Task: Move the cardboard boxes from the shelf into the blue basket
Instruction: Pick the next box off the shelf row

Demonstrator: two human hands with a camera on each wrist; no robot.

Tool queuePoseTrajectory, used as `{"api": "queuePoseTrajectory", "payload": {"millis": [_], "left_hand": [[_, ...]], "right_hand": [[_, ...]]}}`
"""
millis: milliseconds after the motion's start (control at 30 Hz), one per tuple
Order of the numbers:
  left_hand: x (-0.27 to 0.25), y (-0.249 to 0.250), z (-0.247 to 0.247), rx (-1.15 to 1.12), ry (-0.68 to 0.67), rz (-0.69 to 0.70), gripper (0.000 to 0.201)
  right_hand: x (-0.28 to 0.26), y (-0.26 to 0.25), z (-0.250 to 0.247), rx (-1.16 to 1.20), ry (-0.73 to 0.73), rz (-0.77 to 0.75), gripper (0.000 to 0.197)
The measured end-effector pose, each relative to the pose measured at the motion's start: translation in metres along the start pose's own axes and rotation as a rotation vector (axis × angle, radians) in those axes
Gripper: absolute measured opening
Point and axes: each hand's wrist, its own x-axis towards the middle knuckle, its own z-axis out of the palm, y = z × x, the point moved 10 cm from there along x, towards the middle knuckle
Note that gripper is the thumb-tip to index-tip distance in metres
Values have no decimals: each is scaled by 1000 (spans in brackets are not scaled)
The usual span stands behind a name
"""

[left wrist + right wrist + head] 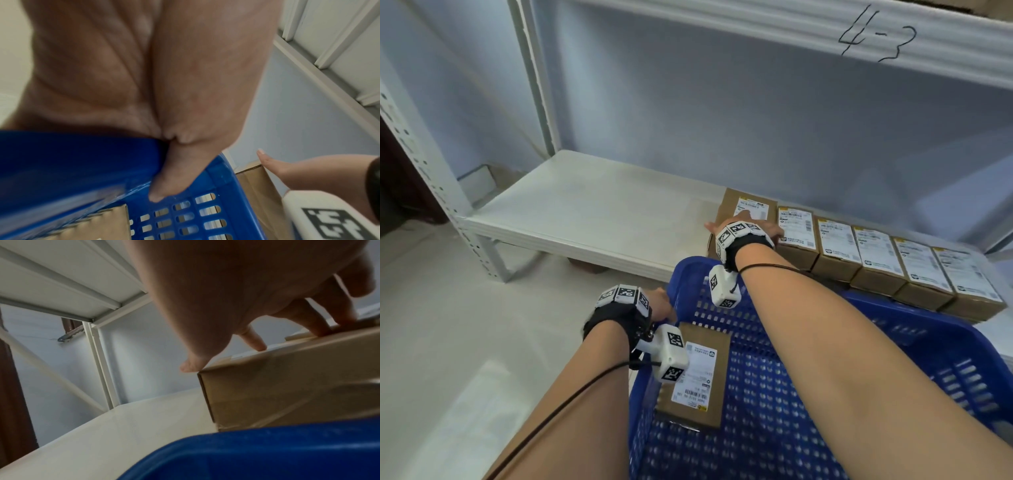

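Several labelled cardboard boxes [876,260] stand in a row on the right part of the low white shelf [585,212]. My right hand [743,229] rests on top of the leftmost box [730,202]. Its fingertips [259,345] touch the lid and the straight thumb [265,158] lies along the box's left edge [287,386]. The blue basket [688,267] sits in front of the shelf with one box [695,373] lying flat inside. My left hand [662,305] grips the basket's left rim [82,162], thumb [170,178] curled over the inside.
The left half of the shelf is bare white board. An upper shelf beam marked "4-3" [876,34] hangs overhead. A perforated white upright [431,171] stands at the left, with pale floor [448,342] beside the basket.
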Motion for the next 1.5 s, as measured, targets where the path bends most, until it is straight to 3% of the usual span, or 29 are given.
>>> {"api": "queuePoseTrajectory", "payload": {"millis": [200, 300, 533, 733, 1000, 1100, 1200, 1500], "left_hand": [[-4, 3, 0, -11, -3, -42, 50], [-4, -1, -2, 15, -5, -40, 51], [-6, 0, 0, -60, -21, -54, 54], [-3, 3, 4, -109, -20, -40, 50], [3, 2, 1, -117, 26, -36, 48], [6, 2, 0, -123, 40, -29, 47], [7, 1, 3, -127, 26, -42, 50], [-1, 2, 2, -77, 43, -30, 48]], "right_hand": [[5, -16, 17, 42, -19, -92, 103], [10, -19, 22, 131, -35, -46, 110], [18, -15, 22, 281, 19, 42, 90], [26, -1, 25, 307, 55, 121, 107], [20, 10, 23, 373, -52, 153, 116], [20, 11, 19, 375, -50, 125, 116], [16, 6, 13, 364, -54, 87, 129], [-24, 4, -30, 401, 110, -66, 131]]}}
